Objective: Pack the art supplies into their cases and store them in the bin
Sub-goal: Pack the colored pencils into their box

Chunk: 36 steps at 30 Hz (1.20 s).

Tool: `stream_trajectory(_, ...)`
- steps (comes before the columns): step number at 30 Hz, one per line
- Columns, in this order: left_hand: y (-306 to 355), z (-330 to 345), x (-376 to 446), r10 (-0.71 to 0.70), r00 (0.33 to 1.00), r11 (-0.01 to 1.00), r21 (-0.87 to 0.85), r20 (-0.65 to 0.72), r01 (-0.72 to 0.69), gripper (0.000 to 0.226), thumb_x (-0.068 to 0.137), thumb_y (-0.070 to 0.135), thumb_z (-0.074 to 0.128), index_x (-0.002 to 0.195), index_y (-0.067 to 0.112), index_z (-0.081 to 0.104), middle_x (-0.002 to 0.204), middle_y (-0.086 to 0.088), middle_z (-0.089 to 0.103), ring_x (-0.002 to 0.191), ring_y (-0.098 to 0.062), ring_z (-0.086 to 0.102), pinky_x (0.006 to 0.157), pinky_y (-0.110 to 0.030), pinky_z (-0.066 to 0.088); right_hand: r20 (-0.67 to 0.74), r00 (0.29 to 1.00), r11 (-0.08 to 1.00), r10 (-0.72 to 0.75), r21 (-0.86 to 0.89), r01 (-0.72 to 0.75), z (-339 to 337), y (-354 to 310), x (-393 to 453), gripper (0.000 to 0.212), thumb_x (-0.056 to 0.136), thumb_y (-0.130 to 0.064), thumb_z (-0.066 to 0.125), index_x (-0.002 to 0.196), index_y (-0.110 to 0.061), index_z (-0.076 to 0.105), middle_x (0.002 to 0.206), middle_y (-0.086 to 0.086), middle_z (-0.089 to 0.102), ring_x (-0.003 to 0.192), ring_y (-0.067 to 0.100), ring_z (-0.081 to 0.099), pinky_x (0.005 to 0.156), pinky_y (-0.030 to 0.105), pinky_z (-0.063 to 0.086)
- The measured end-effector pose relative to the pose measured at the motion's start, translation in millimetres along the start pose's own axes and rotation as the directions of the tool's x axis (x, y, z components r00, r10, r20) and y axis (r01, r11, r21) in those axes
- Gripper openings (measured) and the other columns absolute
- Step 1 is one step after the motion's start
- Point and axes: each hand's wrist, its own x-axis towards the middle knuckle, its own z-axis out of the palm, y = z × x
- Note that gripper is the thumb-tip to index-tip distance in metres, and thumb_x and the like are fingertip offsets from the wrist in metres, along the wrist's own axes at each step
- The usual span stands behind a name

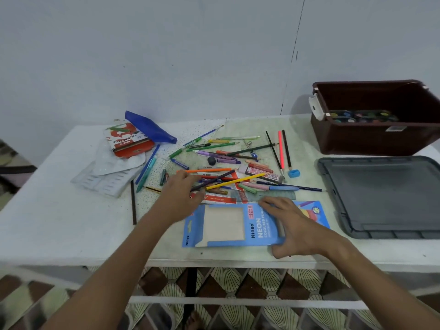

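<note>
Your right hand grasped the blue pencil box on the bench; your left hand pinched a dark pencil in the pile.

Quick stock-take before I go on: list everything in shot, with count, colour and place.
table: one, white, fills the middle of the view.
bin: one, dark brown, far right; paint palettes inside.
lid: one, grey, right, in front of the bin.
pencil box: one, blue, labelled neon coloured pencils, near edge, flat.
loose pencils and pens: many, mixed colours, scattered mid-table; exact count unclear.
sharpener: one, blue, right of the pile.
oil pastel box: one, red and white, far left.
blue pouch: one, behind the pastel box.
left hand: reaching into the pile.
right hand: holds the pencil box.
</note>
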Motion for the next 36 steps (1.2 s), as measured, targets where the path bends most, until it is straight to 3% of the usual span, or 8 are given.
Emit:
stream_trajectory(7, 37.3, 17.5, 56.1, 0.034, 0.986, 0.979, 0.192, 0.161, -0.066, 0.052, 0.092, 0.046, 0.053, 0.136, 0.018, 0.049, 0.125, -0.011, 0.051, 0.113, -0.029, 0.049, 0.093, -0.044, 0.045, -0.075, 0.996, 0.998, -0.047, 0.031, 0.049, 0.0, 12.3, -1.9, 0.099, 0.066, -0.043, 0.079, 0.148, -0.021, 0.028, 0.149, -0.011, 0.023, 0.137, 0.004, 0.011, 0.109, 0.022, 0.013)
stream_trajectory(12, 45.8, 26.7, 65.2, 0.027, 0.98, 0.955, 0.284, 0.196, -0.083, 0.05, 0.089, 0.05, 0.056, 0.126, 0.017, 0.055, 0.112, -0.01, 0.054, 0.099, -0.027, 0.055, 0.077, -0.035, 0.044, -0.144, 0.989, 0.992, 0.024, 0.13, -0.006, -4.1, 14.4, 1.8, 0.092, 0.069, -0.059, 0.074, 0.144, -0.022, 0.037, 0.146, -0.014, 0.029, 0.135, 0.0, 0.017, 0.11, 0.023, 0.016)
stream_trajectory(15, 42.6, 27.5, 66.4, 0.027, 0.981, 0.964, 0.254, 0.19, -0.075, 0.05, 0.088, 0.05, 0.059, 0.126, 0.019, 0.056, 0.11, -0.009, 0.054, 0.095, -0.025, 0.055, 0.07, -0.031, 0.04, -0.279, 0.958, 0.991, 0.06, 0.132, -0.024, -10.7, 16.7, 17.8, 0.063, 0.084, -0.044, 0.068, 0.138, -0.018, 0.049, 0.14, -0.007, 0.042, 0.132, 0.009, 0.029, 0.111, 0.027, 0.026)
stream_trajectory(19, 42.8, 24.6, 69.1, 0.043, 0.977, 0.964, 0.25, 0.208, -0.096, 0.048, 0.089, 0.046, 0.061, 0.127, 0.018, 0.055, 0.109, -0.007, 0.054, 0.092, -0.023, 0.054, 0.073, -0.034, 0.044, -0.446, 0.885, 0.99, 0.134, 0.092, -0.103, -26.5, 26.0, 55.0, 0.034, 0.088, -0.025, 0.064, 0.119, -0.012, 0.066, 0.115, 0.004, 0.064, 0.109, 0.021, 0.055, 0.092, 0.026, 0.039)
stream_trajectory(24, 43.6, 12.7, 75.9, 0.083, 0.961, 0.97, 0.198, 0.263, -0.138, 0.024, 0.092, 0.024, 0.059, 0.115, 0.017, 0.063, 0.101, -0.007, 0.062, 0.08, -0.021, 0.057, 0.07, -0.035, 0.05, -0.522, 0.782, 0.939, 0.342, 0.172, -0.296, -54.6, 55.5, 90.4, 0.023, 0.088, -0.013, 0.061, 0.108, -0.005, 0.071, 0.105, 0.013, 0.071, 0.095, 0.025, 0.064, 0.088, 0.028, 0.045)
stream_trajectory(30, 38.8, 8.9, 83.0, 0.104, 0.952, 0.982, 0.125, 0.288, -0.145, 0.032, 0.091, 0.023, 0.058, 0.122, 0.015, 0.062, 0.104, -0.006, 0.06, 0.085, -0.02, 0.055, 0.073, -0.033, 0.049, -0.49, 0.733, 0.882, 0.472, 0.271, -0.387, -73.8, 89.3, 109.8, 0.02, 0.091, -0.009, 0.058, 0.105, -0.002, 0.071, 0.104, 0.015, 0.07, 0.093, 0.023, 0.064, 0.083, 0.026, 0.048)
stream_trajectory(33, 37.2, 10.9, 89.0, 0.109, 0.949, 0.976, 0.15, 0.297, -0.159, 0.032, 0.09, 0.022, 0.056, 0.121, 0.016, 0.063, 0.097, -0.002, 0.054, 0.083, -0.017, 0.051, 0.069, -0.029, 0.043, -0.442, 0.804, 0.917, 0.397, 0.152, -0.369, -82.1, 104.6, 116.8, 0.033, 0.091, 0.004, 0.05, 0.114, -0.011, 0.069, 0.121, 0.01, 0.063, 0.108, 0.024, 0.06, 0.093, 0.026, 0.046)
stream_trajectory(36, 38.3, 13.8, 93.3, 0.107, 0.943, 0.958, 0.221, 0.316, -0.183, 0.022, 0.087, 0.021, 0.056, 0.108, 0.019, 0.064, 0.093, -0.001, 0.05, 0.081, -0.019, 0.053, 0.067, -0.034, 0.048, -0.264, 0.948, 0.948, 0.178, -0.212, -0.238, -93.8, 119.0, 122.9, 0.055, 0.086, 0.013, 0.047, 0.126, -0.021, 0.062, 0.14, 0.004, 0.049, 0.127, 0.024, 0.047, 0.105, 0.027, 0.036)
